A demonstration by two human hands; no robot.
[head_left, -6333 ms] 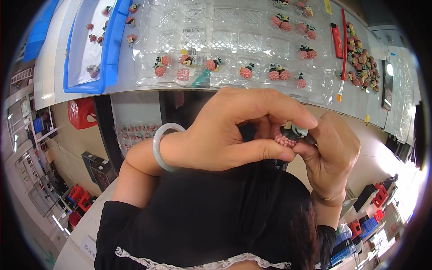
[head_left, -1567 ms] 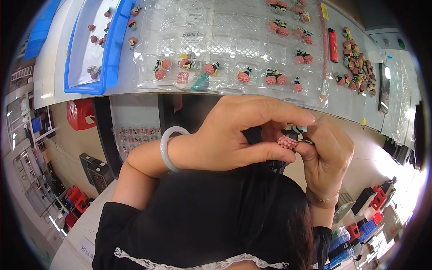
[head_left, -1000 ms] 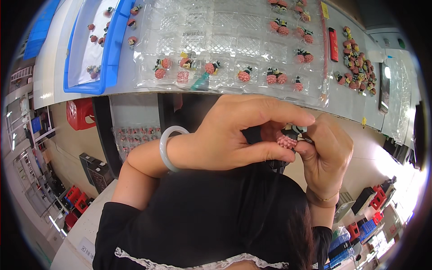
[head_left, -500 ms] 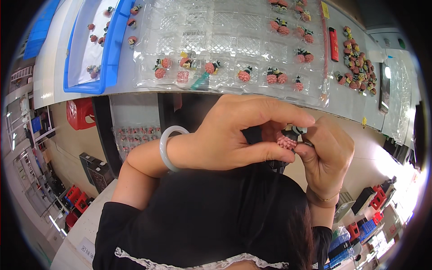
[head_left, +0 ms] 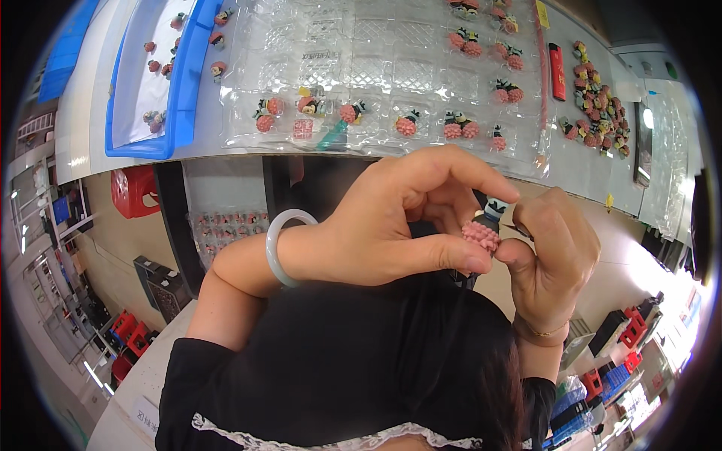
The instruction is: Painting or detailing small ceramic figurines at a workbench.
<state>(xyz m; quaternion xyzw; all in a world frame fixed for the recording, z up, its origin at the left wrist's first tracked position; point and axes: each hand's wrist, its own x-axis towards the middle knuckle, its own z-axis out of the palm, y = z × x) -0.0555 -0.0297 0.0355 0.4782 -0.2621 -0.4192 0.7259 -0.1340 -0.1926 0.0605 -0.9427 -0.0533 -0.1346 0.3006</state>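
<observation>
White table [head_left: 84,128]: blue bin [head_left: 183,94] holds several small figures [head_left: 154,120] on a white liner [head_left: 137,84]; clear tray [head_left: 410,74] part-filled with pink figures [head_left: 406,125]. Left hand [head_left: 372,229] nearly closed, pinching one figurine [head_left: 481,234] in front of the table. Right hand [head_left: 560,240] half-curled just beside it, thin dark tip [head_left: 517,228] at its fingers; grip unclear.

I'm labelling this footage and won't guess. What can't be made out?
In the head view:
Base of the held figurine: partly behind the thumb of the left hand.
Inside of the right hand: hidden by its curled fingers.
Far end of the clear tray: cut off by the upper edge.
Small figurines in the lower tray: too small for detail.
</observation>
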